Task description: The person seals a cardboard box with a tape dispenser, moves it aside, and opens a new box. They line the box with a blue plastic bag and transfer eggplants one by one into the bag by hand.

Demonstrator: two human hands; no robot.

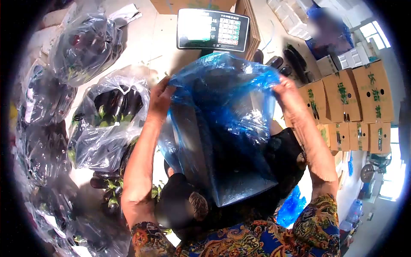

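Note:
A large translucent blue plastic bag (239, 115) is spread wide in front of me, its mouth toward the scale and its bottom hanging over my lap. My left hand (161, 97) grips the bag's left edge with fingers closed on it. At the right edge, my right hand (286, 91) is closed on the bunched plastic. Just beyond the bag stands a scale display (213, 31) with a keypad. Left of my left arm, an open clear bag (102, 143) holds dark eggplants (115, 103).
More clear bags of eggplants (87, 47) line the left side. Loose eggplants (295, 60) lie right of the scale. Stacked cardboard boxes (342, 96) stand at the right. A crumpled blue bag (292, 207) is by my right side. Loose eggplants (99, 182) lie near my left elbow.

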